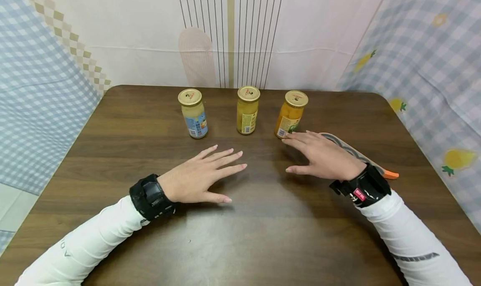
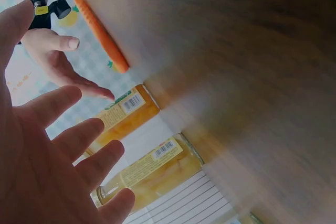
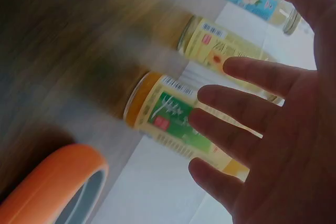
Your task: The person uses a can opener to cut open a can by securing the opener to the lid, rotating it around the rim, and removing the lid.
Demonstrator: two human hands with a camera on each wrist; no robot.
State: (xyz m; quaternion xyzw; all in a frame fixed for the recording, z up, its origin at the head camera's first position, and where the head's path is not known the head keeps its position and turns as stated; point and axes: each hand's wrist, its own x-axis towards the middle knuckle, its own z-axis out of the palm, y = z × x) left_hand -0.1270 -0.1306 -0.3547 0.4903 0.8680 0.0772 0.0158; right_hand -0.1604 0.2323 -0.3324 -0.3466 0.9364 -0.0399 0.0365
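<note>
Gold-lidded, orange-filled glass jar [image 1: 291, 114] stands upright, upper right of centre, just beyond the right hand [image 1: 319, 154]; left hand [image 1: 199, 176] farther off. Both spread, holding nothing.

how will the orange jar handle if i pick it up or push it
The orange jar looks well filled, so it is probably heavy for its size. Being see-through, it is likely glass: rigid and breakable. Standing taller than wide, it may tip if pushed high.

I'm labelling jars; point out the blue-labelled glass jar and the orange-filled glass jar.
Blue-labelled glass jar [image 1: 195, 121]: head view, on its blue label.
Orange-filled glass jar [image 1: 291, 112]: head view, on the glass above its label.
</note>
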